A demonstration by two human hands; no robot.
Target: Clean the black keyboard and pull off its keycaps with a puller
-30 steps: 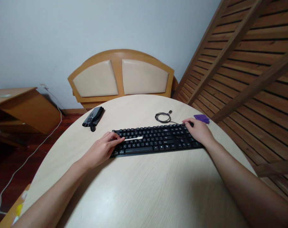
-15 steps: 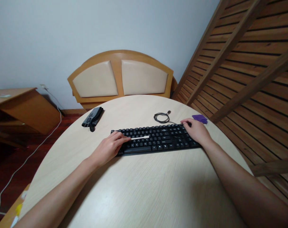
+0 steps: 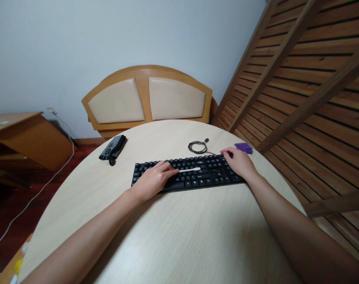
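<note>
A black keyboard (image 3: 203,182) lies across the middle of the round table. Over its left half is my left hand (image 3: 156,178), closed around a slim white stick with a broader end, which looks like a toothbrush (image 3: 191,169). The toothbrush points right, its head above the middle keys; whether it touches them I cannot tell. My right hand (image 3: 239,161) grips the keyboard's far right corner, thumb and fingers bent at the edge. Behind the keyboard its thin black cable (image 3: 198,147) lies coiled, the plug towards the back.
A purple cloth (image 3: 244,148) sits beyond my right hand. Toward the table's (image 3: 179,232) back left lies a folded black item (image 3: 113,148) with a cord. A padded wooden headboard (image 3: 146,98) stands behind, a slatted wooden screen (image 3: 300,98) on the right.
My left hand has slid right along the keyboard with the toothbrush, uncovering the leftmost keys. My right hand keeps its place on the corner. The whole view has shifted slightly.
</note>
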